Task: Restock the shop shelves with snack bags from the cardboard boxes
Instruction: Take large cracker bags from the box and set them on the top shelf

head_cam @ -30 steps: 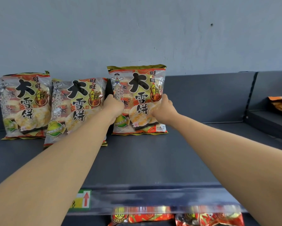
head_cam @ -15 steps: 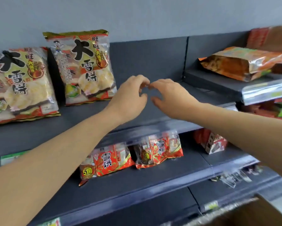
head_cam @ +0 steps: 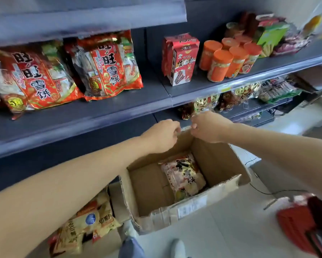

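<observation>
1. Two hands, the left hand and the right hand, are hovering close together, just apart, over the far rim of the cardboard box.
2. Left hand: its fingers are curling loosely inward and grasping nothing. Whether the fingertips are touching the box rim cannot be told.
3. Right hand: its fingers are hanging down, loosely bent, with no bag between them. Contact with the box rim is likewise unclear.
4. Cardboard box: it is standing open on the floor, its torn near flap folding outward toward the viewer.
5. Snack bag: one bag is lying face up on the bottom of the box, toward its right-hand wall, below both hands. To the bag's left, the bottom of the box is showing as bare cardboard.
6. Shelf: it is running above and behind the box. Up and to the left of the box, two red snack bags are leaning back on it.
7. Red cartons and orange-lidded jars are standing on the shelf above the box's far side and to its right.
8. Yellow snack bags are lying heaped on the floor just beside the box's left wall.
9. Red object: it is sitting on the floor to the right of the box, too blurred to identify.
10. Shoe: it is showing just in front of the box's near flap.
</observation>
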Motion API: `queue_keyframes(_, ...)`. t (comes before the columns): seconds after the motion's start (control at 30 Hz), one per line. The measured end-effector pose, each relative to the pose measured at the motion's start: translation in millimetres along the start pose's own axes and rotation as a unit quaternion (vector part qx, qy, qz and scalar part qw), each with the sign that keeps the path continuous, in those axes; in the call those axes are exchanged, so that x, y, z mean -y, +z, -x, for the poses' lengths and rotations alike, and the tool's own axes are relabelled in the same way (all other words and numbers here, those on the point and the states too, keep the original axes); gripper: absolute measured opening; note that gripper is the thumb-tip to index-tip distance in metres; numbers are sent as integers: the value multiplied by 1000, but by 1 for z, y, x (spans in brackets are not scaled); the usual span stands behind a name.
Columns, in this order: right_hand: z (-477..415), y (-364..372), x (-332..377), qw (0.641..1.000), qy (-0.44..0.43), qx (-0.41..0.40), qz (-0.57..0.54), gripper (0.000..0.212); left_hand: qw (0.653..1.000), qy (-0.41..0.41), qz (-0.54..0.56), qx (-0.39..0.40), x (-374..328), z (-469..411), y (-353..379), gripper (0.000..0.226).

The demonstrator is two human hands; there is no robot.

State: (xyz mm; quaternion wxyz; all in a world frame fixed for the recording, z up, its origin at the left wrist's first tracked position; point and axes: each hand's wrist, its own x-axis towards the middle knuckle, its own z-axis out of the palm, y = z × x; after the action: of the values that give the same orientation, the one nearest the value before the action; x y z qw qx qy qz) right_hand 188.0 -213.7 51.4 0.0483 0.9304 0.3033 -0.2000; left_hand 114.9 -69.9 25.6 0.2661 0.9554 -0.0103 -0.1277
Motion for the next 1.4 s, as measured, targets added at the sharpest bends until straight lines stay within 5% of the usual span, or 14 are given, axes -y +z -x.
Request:
queue_keyframes(0.6, -142, 284, -75, 952, 98, 280, -81, 51, 948, -252, 69, 184, 120, -111, 281, 21)
queue_keyframes(0.8, -175, 334, -85, 928, 131, 315, -147, 56, 907, -350, 143, 185, 142, -136, 333, 50)
queue_keyframes(0.97, -187, 354, -96, 878, 226, 306, -290, 96, 826, -441, 325, 137, 151, -146, 353, 89)
queue_keyframes(1.07, -192, 359, -99, 839, 266, 303, -365, 80, 787, -469, 390, 90, 157, -147, 359, 92)
queue_keyframes(1.2, -185, 356, -94, 782, 282, 348, -433, 65, 792, -483, 368, 62, 158, -143, 343, 109)
queue_keyframes(1.4, -163, 307, -82, 750, 296, 358, -470, 48, 789, -481, 378, 59, 142, -125, 296, 100)
